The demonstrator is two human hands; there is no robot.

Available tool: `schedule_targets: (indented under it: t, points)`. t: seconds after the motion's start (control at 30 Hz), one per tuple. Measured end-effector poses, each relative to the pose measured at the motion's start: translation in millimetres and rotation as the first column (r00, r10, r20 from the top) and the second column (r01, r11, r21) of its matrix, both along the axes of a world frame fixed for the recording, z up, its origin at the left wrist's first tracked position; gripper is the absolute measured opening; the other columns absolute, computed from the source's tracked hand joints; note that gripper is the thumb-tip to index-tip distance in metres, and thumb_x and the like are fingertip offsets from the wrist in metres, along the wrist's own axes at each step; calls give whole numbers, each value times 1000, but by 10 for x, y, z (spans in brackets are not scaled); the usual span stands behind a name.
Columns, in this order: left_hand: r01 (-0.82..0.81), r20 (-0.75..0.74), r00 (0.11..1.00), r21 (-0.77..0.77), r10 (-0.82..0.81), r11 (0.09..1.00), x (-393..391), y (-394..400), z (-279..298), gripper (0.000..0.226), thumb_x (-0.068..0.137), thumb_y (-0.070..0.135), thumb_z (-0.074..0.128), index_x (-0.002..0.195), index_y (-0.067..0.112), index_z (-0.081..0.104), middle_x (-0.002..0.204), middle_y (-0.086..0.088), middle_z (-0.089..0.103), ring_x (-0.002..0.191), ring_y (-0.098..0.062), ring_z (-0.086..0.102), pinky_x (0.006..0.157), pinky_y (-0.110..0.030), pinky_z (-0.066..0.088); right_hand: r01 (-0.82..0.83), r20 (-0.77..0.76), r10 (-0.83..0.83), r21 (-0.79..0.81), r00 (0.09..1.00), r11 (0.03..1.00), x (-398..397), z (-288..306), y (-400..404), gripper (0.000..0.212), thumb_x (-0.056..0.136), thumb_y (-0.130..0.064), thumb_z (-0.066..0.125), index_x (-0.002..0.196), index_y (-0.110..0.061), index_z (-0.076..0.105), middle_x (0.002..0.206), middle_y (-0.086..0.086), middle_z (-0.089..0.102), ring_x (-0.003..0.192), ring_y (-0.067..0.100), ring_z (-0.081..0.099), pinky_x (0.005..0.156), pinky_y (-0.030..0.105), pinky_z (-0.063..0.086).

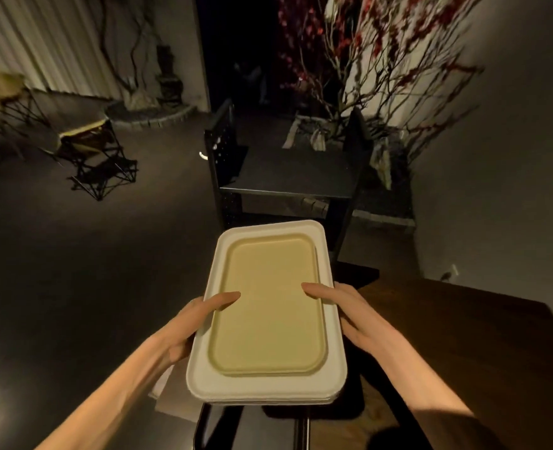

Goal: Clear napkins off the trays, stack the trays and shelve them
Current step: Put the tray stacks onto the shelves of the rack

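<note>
Room: dark, with a grey floor [90, 271], a pale curtain [41, 43] at the back left and a folding chair [90, 147] on the left.
Shelf: a black shelf unit [294, 170] stands just ahead of the trays; its top board looks bare, though it is too dark to be sure.
Branches: bare twigs with red flowers [375, 50] rise behind the shelf.
Table: a brown table [463, 336] sits at the right, near the right hand.
Trays: a stack of trays [268, 319] is held up in the air, in front of the body.
Top tray: a tan tray [268, 306] lies flat inside the white one.
Long way: the stack's long side runs away from the body, toward the shelf; the short end is nearest the chest.
Left hand [194, 323]: clamped on the left edge, thumb on top.
Right hand [349, 316]: clamped on the right edge, thumb on top.
Paper: something pale [164, 384] peeks out under the stack at the left.
</note>
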State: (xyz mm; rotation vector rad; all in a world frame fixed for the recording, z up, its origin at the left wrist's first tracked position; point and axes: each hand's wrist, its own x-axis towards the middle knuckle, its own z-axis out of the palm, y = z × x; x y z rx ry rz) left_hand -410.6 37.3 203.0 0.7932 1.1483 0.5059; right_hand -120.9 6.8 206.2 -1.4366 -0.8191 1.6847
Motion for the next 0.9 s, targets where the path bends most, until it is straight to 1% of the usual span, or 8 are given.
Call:
schedule_targets:
  t: [0.17, 0.3, 0.37, 0.47, 0.63, 0.73, 0.83, 0.9]
  points:
    - [-13, -13, 1000, 59, 14, 998, 31, 91, 499, 73, 61, 44, 88, 120, 7, 67, 115, -22, 72, 111, -44, 65, 100, -58, 49, 80, -59, -77, 49, 995, 996, 108, 329, 67, 109, 55, -44, 94, 145, -12, 41, 134, 7, 61, 122, 22, 61, 106, 41, 48]
    - [-17, -9, 1000, 98, 18, 995, 90, 278, 918, 65, 70, 42, 82, 122, 8, 65, 115, -21, 72, 108, -41, 68, 101, -57, 48, 17, -178, 5, 120, 984, 993, 100, 708, 151, 53, 76, -32, 82, 121, -8, 68, 122, 17, 68, 116, 33, 64, 108, 48, 44]
    - [-17, 32, 999, 104, 13, 994, 108, 387, 1098, 62, 73, 40, 81, 124, 9, 65, 118, -20, 71, 107, -40, 68, 102, -55, 48, 18, -229, 16, 148, 973, 989, 99, 856, 240, 47, 77, -32, 80, 118, -10, 71, 123, 18, 68, 117, 34, 63, 110, 49, 41]
    - [-51, 133, 990, 101, 37, 994, 120, 555, 1299, 58, 77, 35, 78, 127, 9, 63, 123, -21, 68, 107, -39, 66, 102, -54, 48, 116, -295, -75, 122, 953, 986, 86, 996, 428, 42, 80, -29, 76, 117, -11, 72, 120, 18, 69, 111, 34, 67, 108, 50, 43]
    - [-90, 220, 973, 83, 70, 992, 165, 747, 1426, 53, 79, 30, 77, 125, 5, 66, 122, -21, 68, 100, -37, 67, 106, -51, 45, 184, -347, -150, 67, 926, 981, 42, 1107, 703, 47, 78, -31, 78, 121, -11, 69, 122, 17, 69, 114, 34, 65, 110, 51, 41]
    - [-100, 255, 963, 52, 84, 994, 144, 766, 1334, 44, 81, 27, 75, 117, 2, 71, 123, -23, 67, 106, -38, 66, 105, -54, 45, 228, -321, -201, 49, 926, 972, 45, 1141, 802, 44, 78, -30, 78, 116, -10, 72, 117, 18, 71, 111, 35, 67, 107, 51, 44]
    - [-14, 207, 978, 52, 3, 999, 141, 724, 1194, 40, 78, 28, 77, 108, 3, 75, 119, -23, 70, 101, -37, 69, 97, -56, 51, 267, -282, -250, 23, 926, 963, 52, 1111, 862, 54, 69, -31, 84, 118, -11, 70, 115, 18, 71, 109, 37, 67, 105, 52, 45]
    - [15, 172, 985, 57, -25, 998, 178, 726, 1138, 46, 69, 21, 86, 109, 1, 74, 118, -24, 70, 106, -39, 69, 97, -56, 51, 292, -262, -276, 26, 925, 956, 59, 1098, 890, 57, 68, -34, 84, 119, -13, 70, 115, 17, 72, 109, 36, 68, 105, 51, 46]
